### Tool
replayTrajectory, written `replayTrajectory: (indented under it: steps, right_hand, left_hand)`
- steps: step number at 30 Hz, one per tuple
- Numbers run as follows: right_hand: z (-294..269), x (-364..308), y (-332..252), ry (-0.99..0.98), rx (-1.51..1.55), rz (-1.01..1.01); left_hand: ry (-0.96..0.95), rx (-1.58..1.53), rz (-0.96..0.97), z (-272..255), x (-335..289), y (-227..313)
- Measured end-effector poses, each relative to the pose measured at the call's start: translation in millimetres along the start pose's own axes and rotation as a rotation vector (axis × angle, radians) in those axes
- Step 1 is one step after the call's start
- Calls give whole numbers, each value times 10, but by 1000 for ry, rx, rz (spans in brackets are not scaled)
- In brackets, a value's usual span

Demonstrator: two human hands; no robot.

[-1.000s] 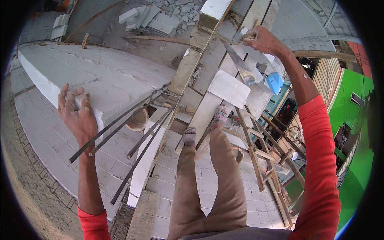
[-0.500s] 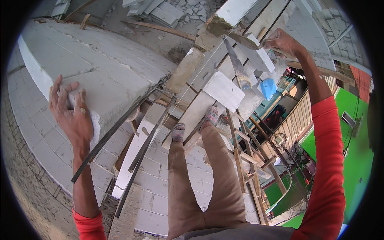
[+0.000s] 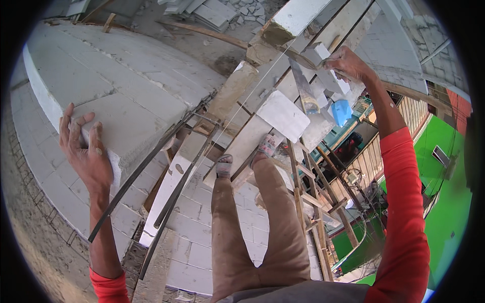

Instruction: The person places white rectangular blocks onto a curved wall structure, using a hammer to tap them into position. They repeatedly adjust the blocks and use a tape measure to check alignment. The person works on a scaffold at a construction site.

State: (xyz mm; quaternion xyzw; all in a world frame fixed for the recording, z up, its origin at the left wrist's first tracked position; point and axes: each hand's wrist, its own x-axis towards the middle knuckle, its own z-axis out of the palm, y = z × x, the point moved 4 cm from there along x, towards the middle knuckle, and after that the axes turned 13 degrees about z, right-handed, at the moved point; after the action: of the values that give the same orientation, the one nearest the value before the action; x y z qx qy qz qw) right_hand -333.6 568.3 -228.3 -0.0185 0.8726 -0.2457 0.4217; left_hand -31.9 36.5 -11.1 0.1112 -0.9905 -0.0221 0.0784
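My left hand lies with spread fingers against the end of a pale grey block at the near end of the wall on the left. At the upper right, my right hand is closed round the grip of a trowel, with its blade pointing left. The blade's tip is near the mortar-smeared end of a white block column; whether they touch I cannot tell. Below the trowel a handsaw lies on the planks, beside a white block and a blue object.
A taut string crosses above the planks. Dark metal bars jut out past the wall's end near my left forearm. I stand on a plank, with wooden scaffold dropping away on the right. Broken blocks lie at the far side.
My right hand has shifted left and slightly nearer, and the trowel blade has moved left with it. My left hand stays on the block, with its fingers barely shifted.
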Motion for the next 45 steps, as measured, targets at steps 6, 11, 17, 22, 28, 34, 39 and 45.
replayTrajectory:
  steps: [6,11,17,22,28,34,39,45]
  right_hand:
    - [-15,631,-241,-50,-121,-65]
    - [63,67,20,45,-6,61]
    - [258,390,-242,62,-90,76]
    - [262,206,120,-22,-128,109]
    - [1058,-1086,1680,-114,22,475]
    - [3045,-2507,2910,-106,53,698]
    - [4447,-3764,3135,-179,311,1088]
    - [5942,-4236,3396,-301,358,1315]
  left_hand:
    - [-18,-65,-8,64,15,-55]
    - [-2,-87,-25,19,4,-24]
    - [-1,-82,-3,70,30,-40]
    - [-21,-73,25,35,24,-54]
    - [-33,-31,13,25,46,3]
    - [-15,-188,70,97,4,-188]
    - [-186,55,854,8,55,-217]
    - [-241,245,1075,-79,203,-946]
